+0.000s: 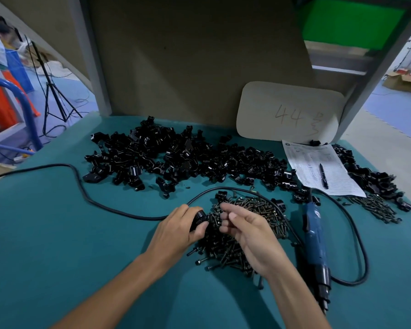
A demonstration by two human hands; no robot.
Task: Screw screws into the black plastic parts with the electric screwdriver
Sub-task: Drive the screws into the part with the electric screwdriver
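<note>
Working at a teal table (pixel 57 233), with a heap of black plastic parts (pixel 176 153) sprawling along its far side, a printed sheet (pixel 318 167) lying at the far right and the blue electric screwdriver (pixel 316 236) lying flat to the right, its black cable (pixel 81 184) looping round a pile of dark screws (pixel 254 210) at the centre. Reaching over that pile – curling the fingers of the left hand (pixel 176 231) round one black part (pixel 198 218) at the pile's left edge, holding the right hand (pixel 249 231) just beside it with fingers half bent, impossible to tell whether pinching a screw. Showing, on the sheet, a black pen (pixel 323 175).
</note>
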